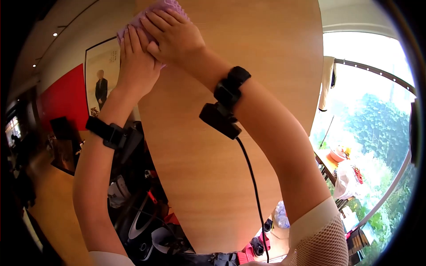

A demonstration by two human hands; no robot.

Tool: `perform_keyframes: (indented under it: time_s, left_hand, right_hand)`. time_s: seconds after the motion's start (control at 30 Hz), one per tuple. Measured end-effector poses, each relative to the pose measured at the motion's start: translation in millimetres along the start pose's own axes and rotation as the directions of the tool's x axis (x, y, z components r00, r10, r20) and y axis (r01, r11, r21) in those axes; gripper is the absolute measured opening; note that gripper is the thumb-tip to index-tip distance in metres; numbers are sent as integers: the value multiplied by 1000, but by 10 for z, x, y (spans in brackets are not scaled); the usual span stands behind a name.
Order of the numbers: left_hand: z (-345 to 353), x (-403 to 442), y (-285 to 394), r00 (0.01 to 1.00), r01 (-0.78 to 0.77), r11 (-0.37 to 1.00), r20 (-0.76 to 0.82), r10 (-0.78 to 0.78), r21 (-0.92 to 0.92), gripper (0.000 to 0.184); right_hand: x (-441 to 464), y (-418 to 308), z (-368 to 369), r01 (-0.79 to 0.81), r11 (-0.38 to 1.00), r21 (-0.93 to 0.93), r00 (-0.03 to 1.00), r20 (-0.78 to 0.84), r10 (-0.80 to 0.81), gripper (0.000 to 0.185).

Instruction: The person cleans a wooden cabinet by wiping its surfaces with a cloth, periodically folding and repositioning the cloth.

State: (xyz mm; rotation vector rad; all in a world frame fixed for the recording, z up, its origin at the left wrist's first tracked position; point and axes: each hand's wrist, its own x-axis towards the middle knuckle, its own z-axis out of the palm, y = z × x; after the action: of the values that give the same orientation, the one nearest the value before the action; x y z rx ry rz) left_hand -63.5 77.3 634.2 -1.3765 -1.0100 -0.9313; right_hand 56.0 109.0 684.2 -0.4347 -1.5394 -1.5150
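Note:
A purple cloth (166, 5) lies against the upper left part of a light wooden panel (213, 168). My left hand (138, 66) presses on the cloth near its lower left, fingers extended and pointing up. Beside it and slightly higher, my right hand (175, 37) lies flat over the cloth, its thumb touching the left hand. Both palms are hidden, and the cloth shows at the fingertips and around their edges. Each wrist wears a black strap with a small device.
A black cable (253, 177) hangs from the right wrist device in front of the panel. At the left are a framed picture (102, 75), a red panel (66, 99) and dark cluttered items below. A bright window with plants (381, 128) and a white bag (346, 179) are at the right.

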Motion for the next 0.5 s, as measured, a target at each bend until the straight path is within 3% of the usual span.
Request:
perform_keyframes:
  time_s: [0.17,0.3,0.4,0.5]
  left_hand:
    - [118,200,336,985,-72,997,-160,69,-11,68]
    - [143,470,780,953,-151,987,-275,128,-62,70]
    - [83,681,1246,955,-140,978,-280,93,-153,70]
    - [-15,812,1728,946,-103,986,-320,57,-128,68]
  right_hand:
    - [-272,410,-224,-20,1000,4,1000,15,20,55]
    - [-549,836,-463,-82,996,25,994,-70,84,57]
    - [-672,1274,-911,59,997,48,998,15,-60,54]
    - [-805,1614,-1310,240,968,-77,963,144,-228,51]
